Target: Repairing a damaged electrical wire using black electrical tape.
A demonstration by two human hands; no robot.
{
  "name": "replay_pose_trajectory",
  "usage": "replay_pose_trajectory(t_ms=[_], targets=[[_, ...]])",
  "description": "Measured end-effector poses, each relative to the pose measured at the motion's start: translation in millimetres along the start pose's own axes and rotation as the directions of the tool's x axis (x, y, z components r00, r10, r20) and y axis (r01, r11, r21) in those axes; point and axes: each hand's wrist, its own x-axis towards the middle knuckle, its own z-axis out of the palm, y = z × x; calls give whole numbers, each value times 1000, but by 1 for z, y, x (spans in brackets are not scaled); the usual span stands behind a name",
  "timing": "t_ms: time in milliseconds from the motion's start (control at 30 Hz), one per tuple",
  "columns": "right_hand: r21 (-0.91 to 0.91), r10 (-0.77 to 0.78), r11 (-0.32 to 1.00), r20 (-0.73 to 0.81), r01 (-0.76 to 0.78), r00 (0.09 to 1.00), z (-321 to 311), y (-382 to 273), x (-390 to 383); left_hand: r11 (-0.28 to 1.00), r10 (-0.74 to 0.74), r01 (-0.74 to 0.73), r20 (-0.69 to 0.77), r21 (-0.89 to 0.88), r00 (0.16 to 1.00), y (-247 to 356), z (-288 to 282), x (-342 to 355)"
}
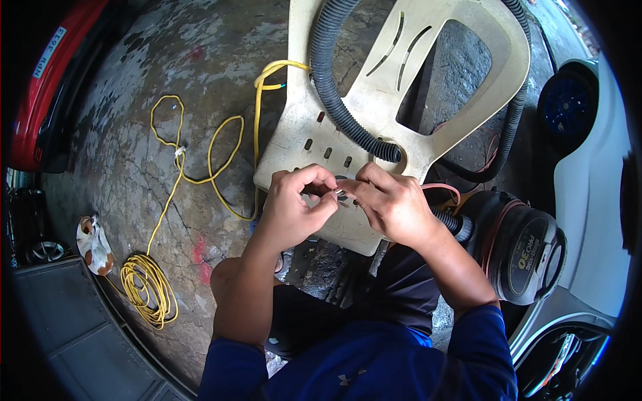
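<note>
Small shiny piece (341, 193), partly hidden by fingertips, is over the seat of the chair (314, 137). On my feed, L hand (291, 208) has its thumb side up, thumb + index in a narrow pinch on it; R hand (399, 206), back up, meets it from the opp. side w/ a narrow pinch too. Both forearms reach toward chair, elbows bent. Ribbed hose (326, 67) lies across chair, beyond R hand.

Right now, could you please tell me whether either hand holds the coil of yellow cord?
No, the coil of yellow cord lies on the concrete floor, while the left hand and right hand are above the plastic chair.
</note>
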Motion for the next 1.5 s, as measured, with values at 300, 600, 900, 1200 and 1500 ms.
replay_pose_trajectory(t_ms=[300,600,900,1200,1500], targets=[[200,119,973,-29,-111,993,-2,6,-5,815,331,-347,118,465,936,-2,7,0],[116,103,987,58,-109,993,-7,7,-17,800,308,-358,184,482,934,-15,26,-9],[324,348,885,18,-334,937,-5,8,-31,893,314,-305,26,330,949,-15,41,-6],[279,225,939,-61,-200,972,3,6,-36,798,318,-332,116,503,941,-13,37,-15],[795,447,509,85,-331,891,3,16,-47,923,295,-270,-52,273,954,-5,55,-9]])
